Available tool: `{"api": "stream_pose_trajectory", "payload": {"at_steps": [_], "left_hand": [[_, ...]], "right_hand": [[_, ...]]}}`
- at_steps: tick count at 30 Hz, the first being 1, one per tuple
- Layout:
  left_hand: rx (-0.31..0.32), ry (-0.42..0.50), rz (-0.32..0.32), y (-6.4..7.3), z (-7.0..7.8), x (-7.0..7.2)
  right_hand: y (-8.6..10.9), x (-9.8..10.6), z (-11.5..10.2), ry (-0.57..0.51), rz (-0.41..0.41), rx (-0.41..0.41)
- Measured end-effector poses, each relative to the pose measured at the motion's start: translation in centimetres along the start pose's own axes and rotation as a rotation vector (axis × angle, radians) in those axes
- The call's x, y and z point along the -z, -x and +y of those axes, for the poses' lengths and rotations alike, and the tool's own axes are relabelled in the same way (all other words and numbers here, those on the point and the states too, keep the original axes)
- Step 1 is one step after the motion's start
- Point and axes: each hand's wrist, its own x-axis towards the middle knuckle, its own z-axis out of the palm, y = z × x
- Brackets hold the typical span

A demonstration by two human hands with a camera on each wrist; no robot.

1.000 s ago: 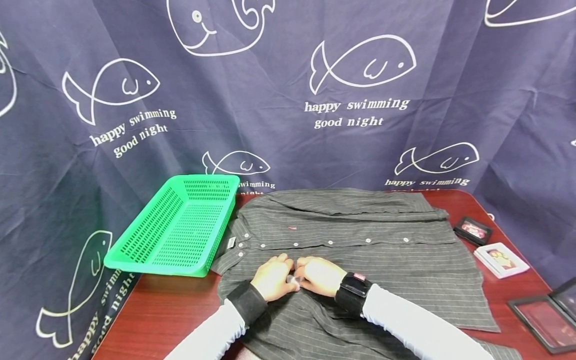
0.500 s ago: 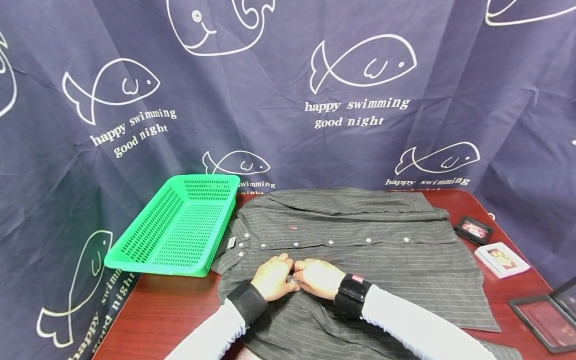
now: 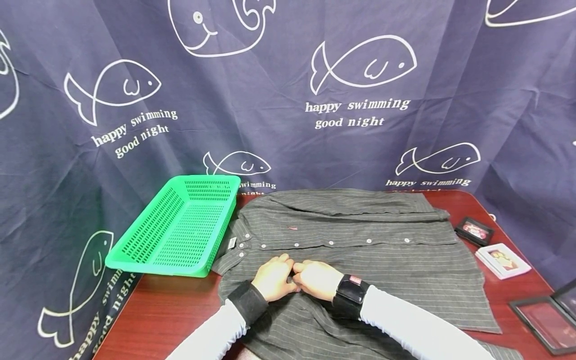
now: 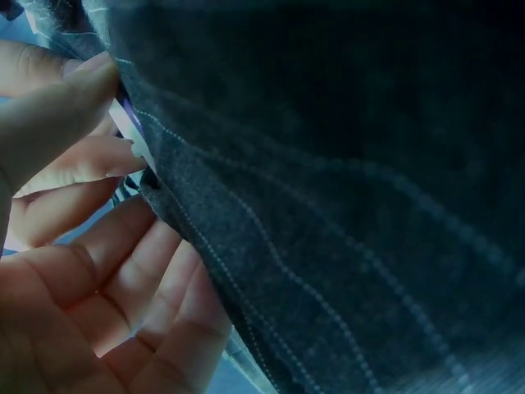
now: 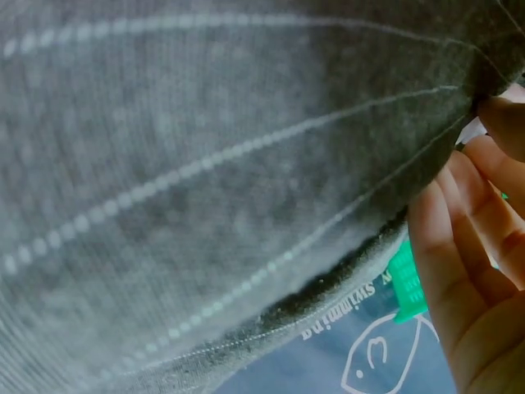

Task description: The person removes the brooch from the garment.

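**Striped shirt (image 3: 360, 272) gripped between two hands**

The widest thing before you is the dark blue curtain (image 3: 279, 85), printed with white fish outlines and the words "happy swimming good night". Below it stands your reddish-brown table (image 3: 171, 305), with the dark grey, pale-striped shirt laid over much of its top, collar toward the green basket (image 3: 218, 235) on your left and hem toward your right. The basket sits at the table's left side, near the collar.

Your white sleeves (image 3: 398, 322) reach in from the near edge. To your right, partly cut off by the picture's border, is a dark-framed case (image 3: 546, 324) with its lid raised.

Your left hand (image 3: 272, 279) and right hand (image 3: 318, 279) meet over the near half of the shirt, left of its middle. Each has shirt cloth pinched between thumb and fingers — the wrist views show this — though you cannot tell which part of the garment it is. Black wristbands (image 3: 352, 295) circle both wrists.

Beyond the hem lies a white box (image 3: 503, 261) with a picture on its face; just behind it is a black box (image 3: 474, 231) with a reddish label. Smallest of all: the white tag (image 3: 232, 243) at the collar and the row of pale buttons (image 3: 331, 243) running across the shirt.
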Motion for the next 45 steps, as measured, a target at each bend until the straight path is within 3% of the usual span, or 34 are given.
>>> {"api": "stream_pose_trajectory", "payload": {"at_steps": [11, 19, 26, 34, 45], "left_hand": [[0.003, -0.003, 0.022, 0.01, 0.15, 0.08], [0.008, 0.002, 0.001, 0.09, 0.27, 0.26], [0.004, 0.016, -0.004, 0.13, 0.07, 0.08], [0.007, 0.038, -0.003, 0.1, -0.27, -0.32], [-0.012, 0.03, 0.004, 0.09, -0.31, -0.13]], "right_hand": [[0.08, -0.01, -0.07, 0.006, -0.014, 0.004], [0.09, -0.22, 0.04, -0.009, -0.033, 0.01], [0.14, -0.52, 0.15, -0.016, 0.008, 0.011], [0.29, -0.71, 0.34, -0.093, 0.048, 0.012], [0.57, -0.79, 0.65, -0.171, -0.015, -0.028]]}}
